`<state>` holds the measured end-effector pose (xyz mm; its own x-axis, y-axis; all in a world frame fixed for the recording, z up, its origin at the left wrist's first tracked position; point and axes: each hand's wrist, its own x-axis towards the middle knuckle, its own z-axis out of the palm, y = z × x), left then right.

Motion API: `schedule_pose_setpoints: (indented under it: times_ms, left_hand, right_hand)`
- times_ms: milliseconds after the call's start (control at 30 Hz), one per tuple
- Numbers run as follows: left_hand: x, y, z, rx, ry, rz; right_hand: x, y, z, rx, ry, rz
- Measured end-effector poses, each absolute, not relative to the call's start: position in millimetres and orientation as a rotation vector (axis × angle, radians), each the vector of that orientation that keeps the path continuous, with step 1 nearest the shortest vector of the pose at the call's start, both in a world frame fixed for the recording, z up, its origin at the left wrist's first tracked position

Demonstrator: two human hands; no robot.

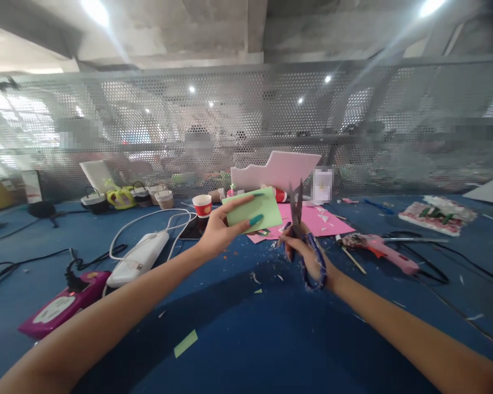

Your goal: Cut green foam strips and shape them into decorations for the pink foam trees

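Observation:
My left hand (221, 229) pinches a light green sheet of paper (255, 210) and holds it up above the blue table (246, 339). My right hand (306, 253) grips blue-handled scissors (299, 230), blades pointing up just right of the green paper's edge. Pink paper (320, 219) lies flat on the table behind both hands. Small paper scraps are scattered under the hands.
A pink glue gun (380, 249) lies to the right with black cables. At left are a white power bank (138, 258) with white cables, a magenta device (61, 306) and a red cup (202, 206). A perforated metal screen runs along the back; blurred people sit beyond it.

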<state>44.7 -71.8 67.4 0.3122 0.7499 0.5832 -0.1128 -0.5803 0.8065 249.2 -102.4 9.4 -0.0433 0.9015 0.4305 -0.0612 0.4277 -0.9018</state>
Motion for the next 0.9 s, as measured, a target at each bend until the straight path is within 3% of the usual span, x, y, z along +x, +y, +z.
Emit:
schedule_pose_setpoints:
  times_ms: [900]
  left_hand:
    - [47,-86,77,2.000,0.695,1.224]
  right_hand:
    - [242,-120,12,-0.809,-1.638,0.841]
